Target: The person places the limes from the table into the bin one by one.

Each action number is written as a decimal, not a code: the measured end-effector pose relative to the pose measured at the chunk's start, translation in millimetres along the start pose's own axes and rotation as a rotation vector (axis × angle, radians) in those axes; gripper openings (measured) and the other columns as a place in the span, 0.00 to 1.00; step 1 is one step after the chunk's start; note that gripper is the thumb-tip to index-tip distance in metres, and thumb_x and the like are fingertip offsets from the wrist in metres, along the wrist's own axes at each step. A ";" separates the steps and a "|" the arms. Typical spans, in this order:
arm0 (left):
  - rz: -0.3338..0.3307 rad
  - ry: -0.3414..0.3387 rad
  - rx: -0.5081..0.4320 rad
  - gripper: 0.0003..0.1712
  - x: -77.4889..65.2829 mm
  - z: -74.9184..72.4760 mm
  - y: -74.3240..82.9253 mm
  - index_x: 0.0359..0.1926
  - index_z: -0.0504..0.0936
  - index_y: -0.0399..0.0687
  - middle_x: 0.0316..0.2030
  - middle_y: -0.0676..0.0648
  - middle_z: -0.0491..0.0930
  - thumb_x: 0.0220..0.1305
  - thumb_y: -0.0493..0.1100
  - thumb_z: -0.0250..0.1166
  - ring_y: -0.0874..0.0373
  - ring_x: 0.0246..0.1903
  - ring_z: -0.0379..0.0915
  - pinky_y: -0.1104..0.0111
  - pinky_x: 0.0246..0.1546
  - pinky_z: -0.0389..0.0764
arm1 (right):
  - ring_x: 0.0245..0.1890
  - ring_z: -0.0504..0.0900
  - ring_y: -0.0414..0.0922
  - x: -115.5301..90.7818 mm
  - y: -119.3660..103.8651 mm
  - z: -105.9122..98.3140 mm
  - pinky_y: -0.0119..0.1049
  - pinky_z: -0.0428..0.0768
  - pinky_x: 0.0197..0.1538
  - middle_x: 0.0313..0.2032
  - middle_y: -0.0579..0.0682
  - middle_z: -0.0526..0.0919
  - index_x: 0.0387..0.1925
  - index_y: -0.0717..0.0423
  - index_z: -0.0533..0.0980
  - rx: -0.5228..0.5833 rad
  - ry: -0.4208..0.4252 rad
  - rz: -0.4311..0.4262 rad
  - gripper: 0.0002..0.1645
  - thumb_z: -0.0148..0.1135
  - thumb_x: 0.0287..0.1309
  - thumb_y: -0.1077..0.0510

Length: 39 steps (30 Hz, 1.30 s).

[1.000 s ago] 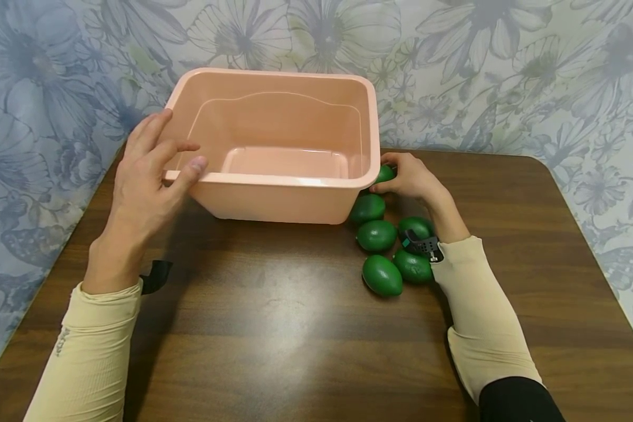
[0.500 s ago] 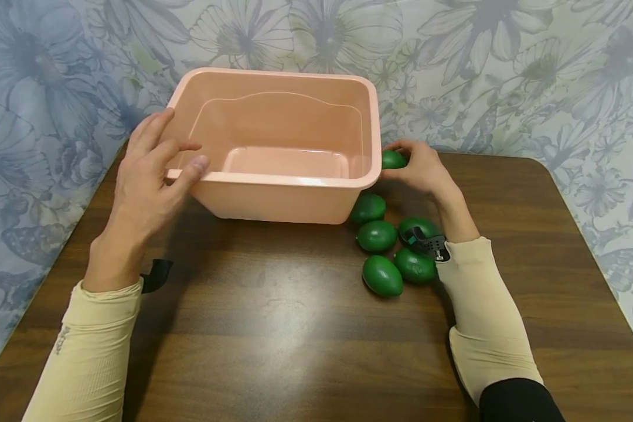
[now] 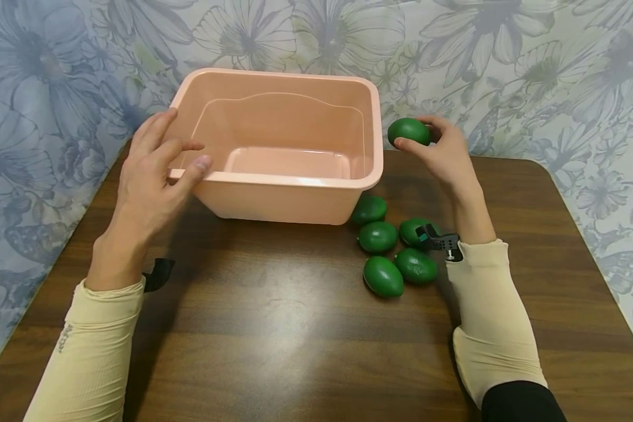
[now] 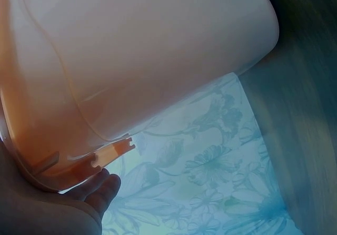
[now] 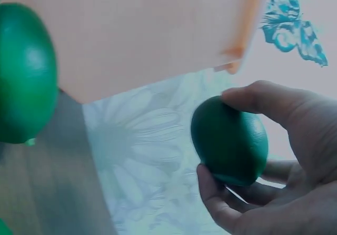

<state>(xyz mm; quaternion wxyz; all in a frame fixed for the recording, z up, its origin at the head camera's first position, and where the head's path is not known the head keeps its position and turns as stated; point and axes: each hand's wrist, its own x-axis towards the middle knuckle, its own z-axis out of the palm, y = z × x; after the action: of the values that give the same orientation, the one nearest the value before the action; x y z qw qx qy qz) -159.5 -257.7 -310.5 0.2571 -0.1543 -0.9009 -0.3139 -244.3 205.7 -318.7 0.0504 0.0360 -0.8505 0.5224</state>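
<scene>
A deep peach-coloured plastic basin (image 3: 274,199) stands at the back of the table, with nothing inside it. My left hand (image 3: 150,170) grips its left rim near the front corner; in the left wrist view, fingertips (image 4: 108,187) show beneath the rim. Just right of the basin, my right hand (image 3: 448,152) holds a smooth green lime (image 3: 408,131) raised above the table, between thumb and fingers. The right wrist view shows that held lime (image 5: 229,140) beside the basin wall (image 5: 147,35). Several more limes (image 3: 378,237) lie clustered by the basin's front right corner.
The brown wooden table (image 3: 274,340) reaches back to a wall with floral wallpaper (image 3: 496,70). A black strap mount (image 3: 438,239) on my right wrist hangs just over the limes, partly covering one. Another black mount (image 3: 159,274) sits at my left wrist.
My right hand has lifted one lime from beside the basin and moved it up and to the right. The left hand and the basin have stayed put.
</scene>
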 end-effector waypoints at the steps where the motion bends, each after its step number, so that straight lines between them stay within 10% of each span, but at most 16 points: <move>1: -0.002 0.000 0.001 0.33 -0.1 -0.3 0.0 0.52 0.89 0.40 0.79 0.46 0.65 0.69 0.66 0.65 0.51 0.81 0.52 0.44 0.79 0.54 | 0.46 0.79 0.39 -0.2 -2.5 -2.4 0.31 0.76 0.45 0.50 0.43 0.82 0.66 0.53 0.78 0.024 0.017 0.003 0.36 0.78 0.58 0.48; 15: -0.014 0.001 0.010 0.32 -1.6 -6.5 -0.5 0.52 0.89 0.40 0.79 0.46 0.65 0.69 0.65 0.65 0.52 0.81 0.52 0.44 0.79 0.54 | 0.46 0.81 0.40 0.7 -37.7 0.6 0.35 0.73 0.44 0.38 0.40 0.86 0.60 0.52 0.80 0.126 0.187 -0.066 0.33 0.80 0.54 0.49; 24: -0.003 -0.003 0.007 0.32 -0.3 -5.8 -0.2 0.51 0.89 0.40 0.78 0.45 0.66 0.70 0.65 0.65 0.50 0.81 0.52 0.42 0.78 0.55 | 0.46 0.83 0.43 3.9 -61.1 23.9 0.37 0.76 0.52 0.41 0.47 0.87 0.56 0.55 0.82 0.439 0.307 -0.120 0.30 0.82 0.51 0.55; 39: -0.011 -0.011 -0.003 0.29 -0.5 -3.6 3.3 0.51 0.89 0.42 0.79 0.46 0.65 0.69 0.63 0.66 0.50 0.81 0.51 0.42 0.78 0.55 | 0.49 0.82 0.42 -18.3 -99.1 62.4 0.33 0.81 0.53 0.49 0.52 0.85 0.60 0.61 0.80 0.243 0.246 -0.234 0.31 0.78 0.55 0.57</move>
<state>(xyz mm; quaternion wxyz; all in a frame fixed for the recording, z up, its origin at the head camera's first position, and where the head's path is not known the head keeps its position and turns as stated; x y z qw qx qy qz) -156.3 -257.6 -306.7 0.2501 -0.1515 -0.9027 -0.3158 -217.8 105.5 -261.3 0.2096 0.0763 -0.7586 0.6122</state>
